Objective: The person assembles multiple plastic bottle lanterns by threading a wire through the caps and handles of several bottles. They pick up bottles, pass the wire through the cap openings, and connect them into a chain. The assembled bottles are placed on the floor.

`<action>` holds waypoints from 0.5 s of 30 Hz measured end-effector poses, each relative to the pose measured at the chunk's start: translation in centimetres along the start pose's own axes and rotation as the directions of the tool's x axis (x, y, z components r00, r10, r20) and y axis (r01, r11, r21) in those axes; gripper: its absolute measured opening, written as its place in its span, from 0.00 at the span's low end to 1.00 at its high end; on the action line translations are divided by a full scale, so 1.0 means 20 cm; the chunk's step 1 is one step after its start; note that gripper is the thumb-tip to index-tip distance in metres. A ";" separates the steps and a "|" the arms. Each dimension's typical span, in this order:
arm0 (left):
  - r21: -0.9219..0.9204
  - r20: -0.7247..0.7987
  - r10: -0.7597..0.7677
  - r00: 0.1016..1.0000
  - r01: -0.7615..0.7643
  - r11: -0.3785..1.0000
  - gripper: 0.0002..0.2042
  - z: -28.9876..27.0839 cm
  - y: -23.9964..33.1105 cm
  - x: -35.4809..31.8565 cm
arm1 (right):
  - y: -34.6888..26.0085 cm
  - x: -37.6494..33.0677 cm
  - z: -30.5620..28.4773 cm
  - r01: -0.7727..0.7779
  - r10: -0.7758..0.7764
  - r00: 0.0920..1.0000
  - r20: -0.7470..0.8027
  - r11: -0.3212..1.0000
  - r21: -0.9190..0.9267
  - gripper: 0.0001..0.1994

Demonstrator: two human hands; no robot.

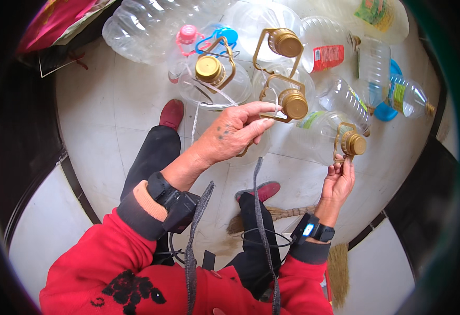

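Bottle handles being gathered on white strap

Head view: left hand (235, 131) is pinching the strap (209, 86) beside a gold handle (279, 100); right hand (340, 181), just right, is clamping another gold-capped bottle (327, 139). Keeping the strap taut should help threading.

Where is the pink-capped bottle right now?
In the head view, the pink-capped bottle lies upper centre-left on the floor, beside the blue-handled bottle and just behind a gold-capped jug.

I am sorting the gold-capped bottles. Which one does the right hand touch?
The right hand touches the gold-capped bottle lowest and farthest right, gripping its gold handle. The left hand holds the middle one; the two upper ones are untouched.
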State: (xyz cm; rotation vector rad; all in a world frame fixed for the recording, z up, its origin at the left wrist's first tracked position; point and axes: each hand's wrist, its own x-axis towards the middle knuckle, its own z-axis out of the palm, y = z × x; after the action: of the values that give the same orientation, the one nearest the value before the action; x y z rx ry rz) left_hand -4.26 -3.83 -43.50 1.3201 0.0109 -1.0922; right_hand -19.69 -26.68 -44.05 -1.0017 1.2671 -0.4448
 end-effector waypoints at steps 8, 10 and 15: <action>-0.059 -0.008 0.151 0.988 -0.152 0.987 0.08 -0.03 0.03 -0.01 | -0.14 -0.29 0.37 0.091 -0.095 0.985 0.145 0.995 0.031 0.07; -0.091 -0.009 0.196 0.981 -0.196 0.976 0.07 -0.03 0.03 -0.01 | -0.17 -0.35 0.45 0.131 -0.130 0.974 0.186 0.991 0.007 0.07; -0.203 0.028 0.168 0.985 -0.159 0.966 0.07 -0.04 0.04 -0.02 | -0.23 -0.48 0.59 0.207 -0.183 0.942 0.282 0.977 -0.056 0.08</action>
State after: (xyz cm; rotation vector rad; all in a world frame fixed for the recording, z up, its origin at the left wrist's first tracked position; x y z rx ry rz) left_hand -3.51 -3.18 -42.97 1.0949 -0.0212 -0.9538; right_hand -10.42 -17.43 -35.06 -1.2236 0.9465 -0.3898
